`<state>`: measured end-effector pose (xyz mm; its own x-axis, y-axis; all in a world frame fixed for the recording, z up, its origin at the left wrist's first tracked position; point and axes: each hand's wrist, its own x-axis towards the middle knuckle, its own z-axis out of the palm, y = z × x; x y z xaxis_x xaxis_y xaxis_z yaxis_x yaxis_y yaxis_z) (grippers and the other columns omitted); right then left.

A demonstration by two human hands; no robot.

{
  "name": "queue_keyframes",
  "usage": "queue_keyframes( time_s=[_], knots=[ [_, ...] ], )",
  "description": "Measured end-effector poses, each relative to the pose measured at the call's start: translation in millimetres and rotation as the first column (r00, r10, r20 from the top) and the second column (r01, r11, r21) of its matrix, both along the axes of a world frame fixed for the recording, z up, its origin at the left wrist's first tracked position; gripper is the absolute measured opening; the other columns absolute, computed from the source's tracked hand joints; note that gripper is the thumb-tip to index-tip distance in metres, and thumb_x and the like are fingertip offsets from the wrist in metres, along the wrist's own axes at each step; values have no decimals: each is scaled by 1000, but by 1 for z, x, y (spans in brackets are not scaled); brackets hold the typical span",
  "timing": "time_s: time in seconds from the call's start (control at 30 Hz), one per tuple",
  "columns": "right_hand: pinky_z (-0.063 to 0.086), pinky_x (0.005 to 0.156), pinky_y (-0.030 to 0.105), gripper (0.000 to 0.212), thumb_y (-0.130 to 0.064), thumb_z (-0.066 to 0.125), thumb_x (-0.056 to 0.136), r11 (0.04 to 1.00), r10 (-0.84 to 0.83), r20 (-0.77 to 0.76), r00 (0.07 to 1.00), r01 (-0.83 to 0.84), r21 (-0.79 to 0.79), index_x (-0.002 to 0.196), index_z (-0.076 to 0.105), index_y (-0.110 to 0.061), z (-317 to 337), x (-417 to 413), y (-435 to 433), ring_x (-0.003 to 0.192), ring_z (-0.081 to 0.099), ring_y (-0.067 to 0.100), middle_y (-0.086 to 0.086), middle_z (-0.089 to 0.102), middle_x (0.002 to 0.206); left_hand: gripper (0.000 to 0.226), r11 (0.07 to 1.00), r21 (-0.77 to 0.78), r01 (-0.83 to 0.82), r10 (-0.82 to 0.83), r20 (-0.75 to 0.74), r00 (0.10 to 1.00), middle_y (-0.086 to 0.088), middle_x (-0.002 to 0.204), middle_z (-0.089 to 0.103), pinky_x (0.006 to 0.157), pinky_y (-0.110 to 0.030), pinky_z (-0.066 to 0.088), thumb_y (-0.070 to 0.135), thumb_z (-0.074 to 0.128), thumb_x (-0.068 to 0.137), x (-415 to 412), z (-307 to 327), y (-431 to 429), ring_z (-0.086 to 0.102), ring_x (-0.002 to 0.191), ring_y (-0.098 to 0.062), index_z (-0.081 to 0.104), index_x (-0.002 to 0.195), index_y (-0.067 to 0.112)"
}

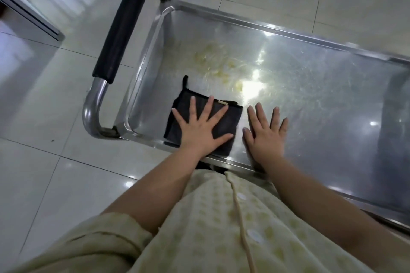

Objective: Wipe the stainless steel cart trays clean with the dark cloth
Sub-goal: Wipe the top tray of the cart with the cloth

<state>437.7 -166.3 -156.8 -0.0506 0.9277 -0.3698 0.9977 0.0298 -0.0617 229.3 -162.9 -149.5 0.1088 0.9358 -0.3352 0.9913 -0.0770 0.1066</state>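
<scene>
Wiping the top tray of the steel cart with a dark cloth

Going rightward from the black handle (123, 22): the left hand (200, 127), its grip splayed flat and clasping nothing, is pressing the dark cloth (221, 122) onto the tray (310, 99); just beside it the right hand (266, 133) is lying open and empty. Even pressure, probably sweeping toward the yellowish residue (221, 66) beyond the cloth, should be serving best.
</scene>
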Motion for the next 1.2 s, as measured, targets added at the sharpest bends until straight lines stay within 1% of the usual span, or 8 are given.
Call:
queue_keyframes(
  time_s=[0.17,0.33,0.53,0.67,0.83,0.93,1.1,1.2],
  knots=[
    [-17,115,54,59,-56,10,97,998,-64,27,998,64,-14,148,-18,-43,5,-6,1,143,-29,32,-15,-24,155,83,961,22,-276,277,-55,959,10,160,-22,98,-79,-16,95,0,70,-106,-7,7,-26,143,-39,-22,142,58],
    [-13,115,57,63,-58,17,95,960,-280,-13,960,279,-35,152,-7,-43,7,-4,29,143,-26,38,-8,-17,161,81,964,29,-263,265,-70,962,9,159,-28,99,-78,-16,91,1,74,-115,-5,7,-28,142,-39,-20,144,56],
    [-11,116,55,69,-73,11,87,973,-230,8,973,230,5,145,-20,-50,5,17,45,146,-20,34,-10,-17,160,82,966,51,-252,255,-72,964,8,158,-29,98,-79,-16,91,3,76,-118,-8,12,-29,142,-40,-17,146,54],
    [-10,117,55,69,-75,5,86,971,-238,-6,971,238,11,145,-21,-50,0,18,44,146,-21,33,-10,-19,160,83,985,48,-165,169,-85,982,5,158,-30,98,-79,-16,91,1,75,-117,-6,46,-29,142,-40,-19,145,53],
    [-13,116,55,70,-74,3,86,975,-224,16,975,223,19,148,-18,-46,-3,16,46,145,-24,34,-8,-20,160,84,995,46,-85,88,-79,993,3,162,-18,98,-79,-14,93,-3,71,-99,-4,121,-24,143,-43,-18,144,55],
    [-12,116,56,71,-73,4,87,973,-231,29,972,231,14,149,-17,-45,-3,15,46,144,-25,34,-7,-20,160,86,997,42,-60,63,-61,996,1,162,-18,97,-80,-13,93,-3,70,-60,-3,149,-25,141,-46,-19,144,53],
    [-11,116,56,71,-72,6,88,974,-229,32,973,228,8,148,-18,-45,-4,18,46,145,-23,34,-7,-20,160,86,991,15,131,-131,-8,991,0,163,-16,95,-80,-13,92,2,71,42,-2,150,-25,141,-48,-16,146,53],
    [-10,117,55,70,-74,7,87,972,-233,4,973,232,22,147,-20,-48,-4,21,45,145,-23,32,-10,-20,159,86,988,34,154,-154,5,988,3,163,-15,97,-79,-14,93,4,72,58,-2,148,-23,143,-45,-12,147,54]
  ],
)
